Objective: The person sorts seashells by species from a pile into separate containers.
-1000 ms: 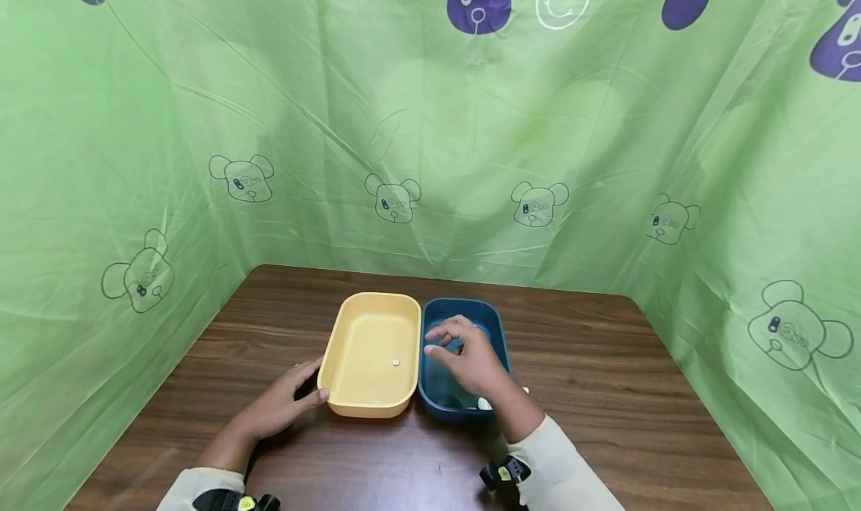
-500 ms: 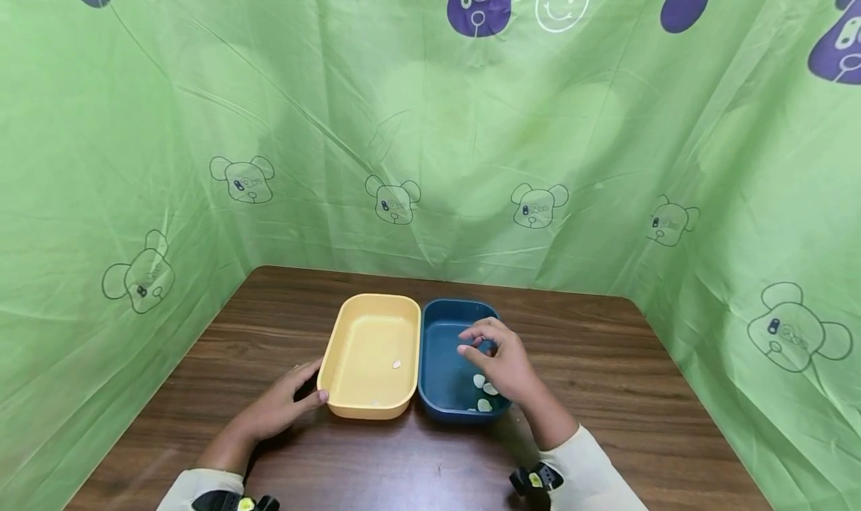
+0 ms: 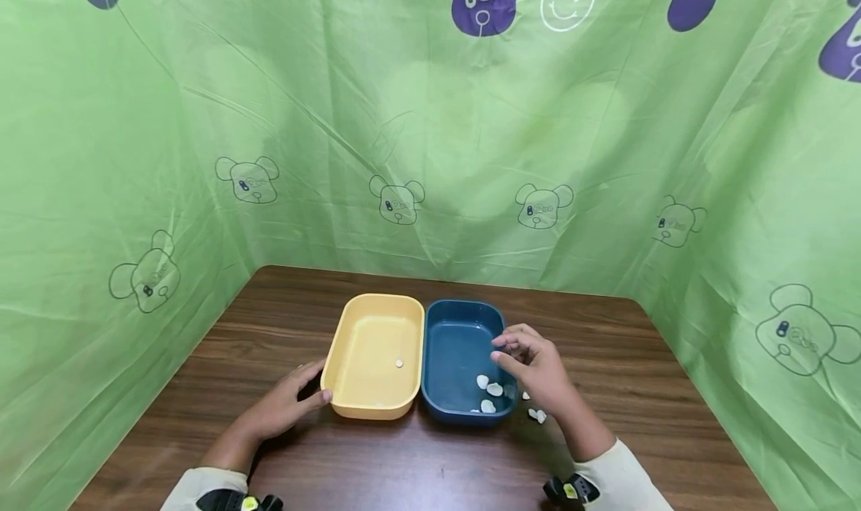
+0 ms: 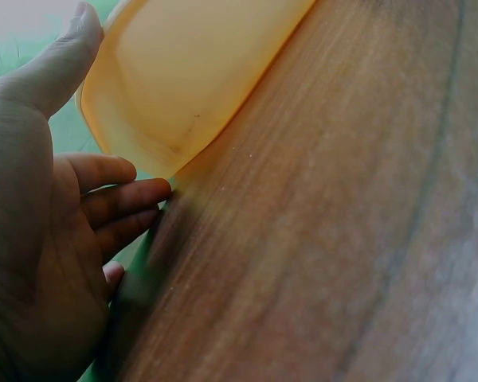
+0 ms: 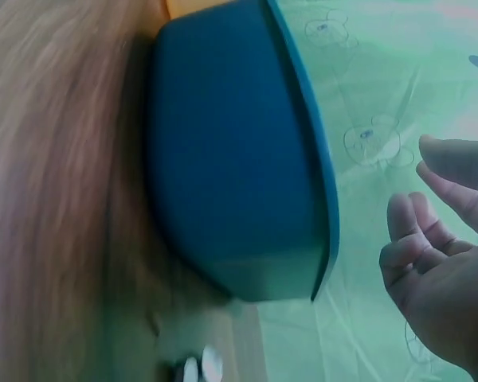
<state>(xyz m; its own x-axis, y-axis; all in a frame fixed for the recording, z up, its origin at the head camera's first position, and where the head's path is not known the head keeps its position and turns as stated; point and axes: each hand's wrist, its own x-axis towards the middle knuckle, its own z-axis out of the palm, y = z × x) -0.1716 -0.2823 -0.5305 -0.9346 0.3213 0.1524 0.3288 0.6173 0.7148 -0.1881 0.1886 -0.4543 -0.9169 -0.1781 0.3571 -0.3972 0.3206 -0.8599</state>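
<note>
In the head view a yellow rectangular bin [image 3: 377, 347] stands side by side with a dark blue bin [image 3: 463, 347]. One small white piece [image 3: 399, 363] lies inside the yellow bin. Several flat, whitish, pebble-like pieces [image 3: 494, 389] lie in the near right part of the blue bin. My left hand [image 3: 285, 403] rests against the yellow bin's near left corner, thumb at the rim and fingers along the outer wall. Over the blue bin's right rim hovers my right hand [image 3: 538, 369], loosely bent; in the right wrist view, nothing shows between its thumb and fingers.
More whitish pieces [image 3: 537, 415] lie on the brown wooden table [image 3: 323, 474], right of the blue bin beside the right forearm. A green printed curtain [image 3: 430, 122] encloses the table's back and sides.
My right hand has moved right, from above the blue bin's left side to its right rim, uncovering the pieces inside and those on the table. The left hand has stayed on the yellow bin.
</note>
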